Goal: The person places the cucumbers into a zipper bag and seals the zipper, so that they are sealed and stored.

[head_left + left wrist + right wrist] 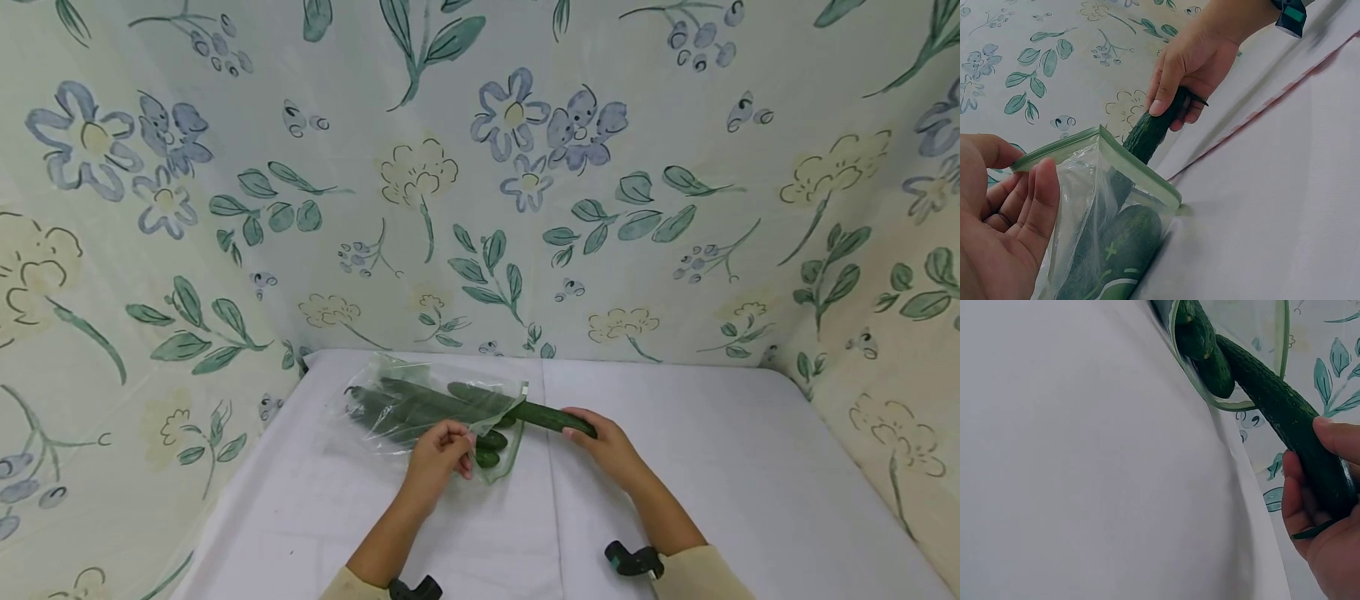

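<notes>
A clear zip bag [405,433] with a green edge lies on the table, its mouth facing right, with several cucumbers inside. My left hand [437,457] pinches the near edge of the bag's mouth; in the left wrist view its thumb and fingers hold the green rim [1060,147]. My right hand [611,450] grips the stem end of a long dark green cucumber [551,417], whose other end is within the bag mouth. In the right wrist view, the thumb and fingers wrap this cucumber [1282,409], and the blunt ends of other cucumbers [1215,372] show at the opening.
A white cloth [675,450] with a crease covers the table. Floral fabric [480,183] hangs behind and at both sides. Dark devices [634,559] are strapped at both wrists, below beige sleeves [705,573].
</notes>
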Available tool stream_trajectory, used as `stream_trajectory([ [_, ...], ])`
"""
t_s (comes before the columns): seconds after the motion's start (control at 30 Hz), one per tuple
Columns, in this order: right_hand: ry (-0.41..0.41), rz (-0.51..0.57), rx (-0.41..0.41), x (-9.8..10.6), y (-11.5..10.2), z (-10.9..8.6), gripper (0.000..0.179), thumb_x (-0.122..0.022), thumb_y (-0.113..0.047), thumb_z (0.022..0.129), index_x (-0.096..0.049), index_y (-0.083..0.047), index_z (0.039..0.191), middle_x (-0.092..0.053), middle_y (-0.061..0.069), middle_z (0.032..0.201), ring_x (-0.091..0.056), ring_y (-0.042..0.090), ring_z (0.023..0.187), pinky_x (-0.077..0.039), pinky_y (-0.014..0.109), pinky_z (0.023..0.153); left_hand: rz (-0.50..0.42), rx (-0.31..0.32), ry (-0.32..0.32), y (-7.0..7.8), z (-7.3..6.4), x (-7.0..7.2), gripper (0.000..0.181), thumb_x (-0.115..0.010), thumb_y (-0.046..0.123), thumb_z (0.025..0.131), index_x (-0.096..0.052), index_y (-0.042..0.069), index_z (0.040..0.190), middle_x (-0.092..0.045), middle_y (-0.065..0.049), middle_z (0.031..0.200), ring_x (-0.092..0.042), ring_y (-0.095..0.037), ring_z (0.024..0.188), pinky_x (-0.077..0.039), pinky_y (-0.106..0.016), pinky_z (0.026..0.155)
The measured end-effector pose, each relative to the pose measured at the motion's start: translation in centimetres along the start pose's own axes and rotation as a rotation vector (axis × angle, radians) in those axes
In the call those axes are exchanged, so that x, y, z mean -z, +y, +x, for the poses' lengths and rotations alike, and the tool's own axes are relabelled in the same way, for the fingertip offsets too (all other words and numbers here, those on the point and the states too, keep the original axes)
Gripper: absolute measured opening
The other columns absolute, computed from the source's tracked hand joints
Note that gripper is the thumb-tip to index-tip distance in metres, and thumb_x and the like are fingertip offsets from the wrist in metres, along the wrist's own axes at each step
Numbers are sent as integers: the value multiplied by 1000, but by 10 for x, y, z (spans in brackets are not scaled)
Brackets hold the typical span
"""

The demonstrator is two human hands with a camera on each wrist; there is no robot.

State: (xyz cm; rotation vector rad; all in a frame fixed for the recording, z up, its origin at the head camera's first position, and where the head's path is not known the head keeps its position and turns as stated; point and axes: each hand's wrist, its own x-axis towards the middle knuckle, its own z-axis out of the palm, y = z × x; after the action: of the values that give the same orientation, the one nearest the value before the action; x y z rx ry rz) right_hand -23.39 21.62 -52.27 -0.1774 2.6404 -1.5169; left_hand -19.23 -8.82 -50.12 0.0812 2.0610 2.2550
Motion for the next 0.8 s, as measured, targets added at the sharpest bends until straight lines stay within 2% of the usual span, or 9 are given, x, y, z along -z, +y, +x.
stream_trajectory([
  [0.23,7,27,15,-15,-5,8,48,-67,-38,97,-59,-17,140,-56,14,147,-49,35,138,-39,58,117,7,5,0,1,-1,0,18,-67,8,94,-60,-5,104,-61,-6,79,-60,-15,62,-59,-25,56],
  [0.43,14,24,42,-26,-9,13,46,-66,-36,98,-61,-15,138,-58,15,144,-52,33,133,-42,53,113,10,3,1,2,-1,0,18,-67,9,94,-60,-5,104,-61,-7,78,-60,-15,62,-59,-25,56],
  [0.8,25,48,32,-36,-14,22,45,-65,-36,99,-60,-16,138,-59,14,143,-54,31,131,-44,53,112,6,13,1,0,0,1,17,-66,8,94,-60,-5,104,-62,-5,79,-60,-15,63,-59,-25,56],
])
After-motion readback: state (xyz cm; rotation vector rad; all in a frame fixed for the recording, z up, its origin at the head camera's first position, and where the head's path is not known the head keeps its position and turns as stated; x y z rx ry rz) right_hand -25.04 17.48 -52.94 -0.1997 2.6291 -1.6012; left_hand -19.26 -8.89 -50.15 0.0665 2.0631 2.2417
